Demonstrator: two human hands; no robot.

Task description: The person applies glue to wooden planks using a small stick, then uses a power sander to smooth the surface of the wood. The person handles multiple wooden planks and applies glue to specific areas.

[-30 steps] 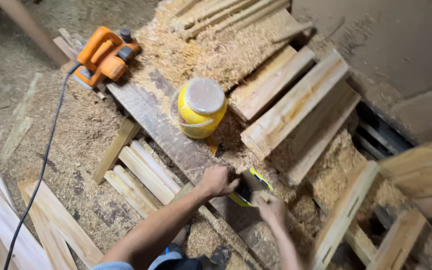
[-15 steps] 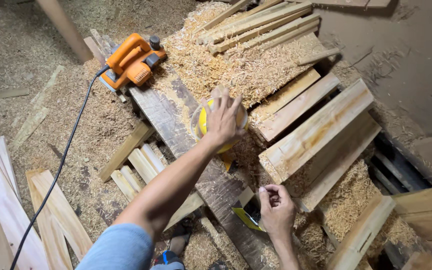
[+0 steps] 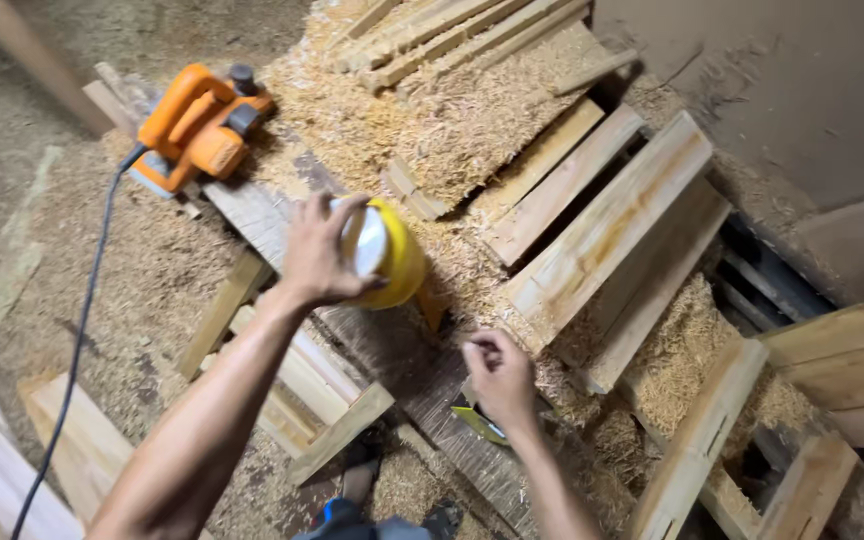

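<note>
Gripping a yellow tub (image 3: 392,262) by its white lid, the left hand (image 3: 320,255) holds it tilted above a dark plank (image 3: 392,360) in a sawdust-strewn workshop.

Fingers curl round the lid, whose face turns toward the left forearm; the tub's long axis slants from lid to base, away to the right. The right hand (image 3: 499,375), fingertips pinched together on something too small to make out, hovers near and below the tub, over a yellow-green tool (image 3: 479,424). An orange power planer (image 3: 195,125) rests well apart.
</note>
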